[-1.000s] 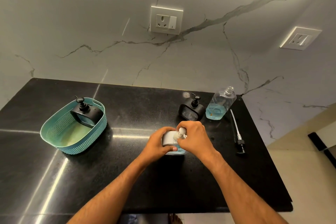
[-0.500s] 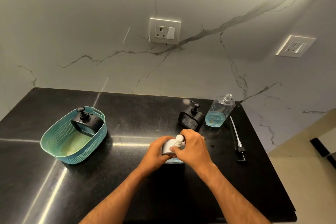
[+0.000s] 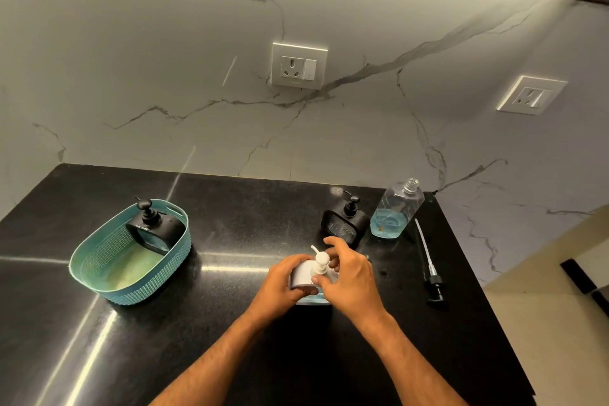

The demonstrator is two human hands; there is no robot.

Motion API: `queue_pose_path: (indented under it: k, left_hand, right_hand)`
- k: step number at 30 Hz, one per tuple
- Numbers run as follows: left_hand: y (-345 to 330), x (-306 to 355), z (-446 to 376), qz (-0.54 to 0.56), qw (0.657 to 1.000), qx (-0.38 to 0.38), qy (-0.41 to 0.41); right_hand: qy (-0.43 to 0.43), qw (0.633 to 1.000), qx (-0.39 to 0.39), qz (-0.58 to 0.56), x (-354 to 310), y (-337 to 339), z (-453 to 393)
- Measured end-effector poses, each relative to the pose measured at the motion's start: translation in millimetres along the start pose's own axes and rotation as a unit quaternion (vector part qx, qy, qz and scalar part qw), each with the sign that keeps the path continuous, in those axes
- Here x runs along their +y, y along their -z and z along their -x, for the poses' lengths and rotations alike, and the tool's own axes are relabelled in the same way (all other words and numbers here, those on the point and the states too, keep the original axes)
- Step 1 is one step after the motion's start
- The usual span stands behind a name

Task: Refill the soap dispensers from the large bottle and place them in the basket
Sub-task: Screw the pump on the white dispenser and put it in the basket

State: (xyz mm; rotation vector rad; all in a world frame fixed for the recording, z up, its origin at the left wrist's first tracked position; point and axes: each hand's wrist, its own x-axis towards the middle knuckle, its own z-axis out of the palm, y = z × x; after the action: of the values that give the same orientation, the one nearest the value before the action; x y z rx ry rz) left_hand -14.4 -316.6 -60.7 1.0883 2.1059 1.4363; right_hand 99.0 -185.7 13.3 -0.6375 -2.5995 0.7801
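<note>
A white soap dispenser (image 3: 302, 273) stands on the black counter (image 3: 230, 323) in front of me. My left hand (image 3: 280, 287) grips its body from the left. My right hand (image 3: 351, 277) pinches the white pump head (image 3: 320, 259) on top. A teal basket (image 3: 131, 257) at the left holds one black dispenser (image 3: 155, 227), leaning against its far wall. A second black dispenser (image 3: 346, 221) stands behind my hands. The large clear bottle (image 3: 395, 211), uncapped and about a third full of blue soap, stands to its right.
The large bottle's black pump with its long tube (image 3: 428, 260) lies on the counter at the right, near the counter's right edge. A marble wall with two sockets (image 3: 298, 65) rises behind.
The camera has tilted up, so the scene sits lower in view. My right hand's fingers have shifted round the white pump head; the left hand keeps its hold on the body.
</note>
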Motion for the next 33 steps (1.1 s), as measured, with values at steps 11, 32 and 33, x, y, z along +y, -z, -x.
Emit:
queue_pose_path:
  k: [11, 32, 33]
  left_hand:
    - [0.5, 0.2, -0.1, -0.007, 1.0, -0.011, 0.009]
    - [1.1, 2.3, -0.6, -0.006, 1.0, -0.012, 0.008]
    - [1.1, 2.4, -0.5, -0.005, 1.0, -0.013, 0.008]
  right_hand:
    - [-0.009, 1.0, -0.025, -0.002, -3.9, 5.4, -1.4]
    - [0.028, 0.992, -0.022, 0.125, -15.0, 10.8, -10.5]
    - [0.03, 0.992, -0.022, 0.12, -14.6, 10.9, -10.9]
